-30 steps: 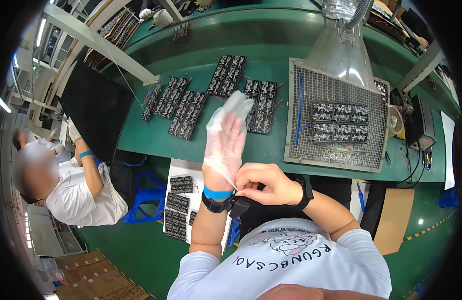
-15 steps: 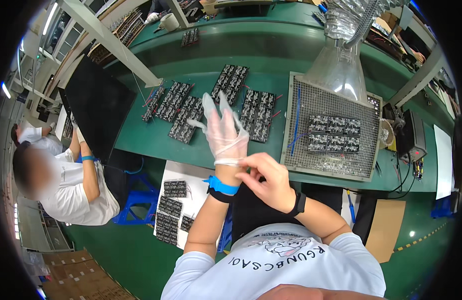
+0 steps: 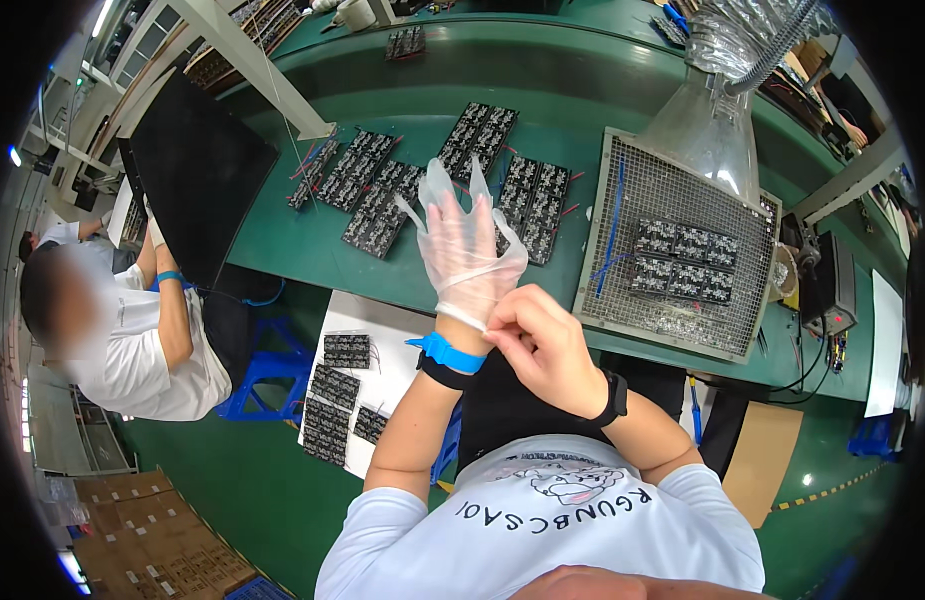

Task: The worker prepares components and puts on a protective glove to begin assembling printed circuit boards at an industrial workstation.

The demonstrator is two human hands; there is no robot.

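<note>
Lying at left on the flat green tabletop (image 3: 300,258), black rectangular circuit boards (image 3: 380,218) extend rightward behind the left hand (image 3: 470,245). This hand, fingers spread apart, wears a translucent white plastic glove (image 3: 452,282). Just beside it, the bare right hand (image 3: 544,348) is clamped, thumb against forefinger, on the glove's lower edge. Farther right, a grey wire-mesh panel (image 3: 672,325) carries black circuit modules (image 3: 687,245).
</note>
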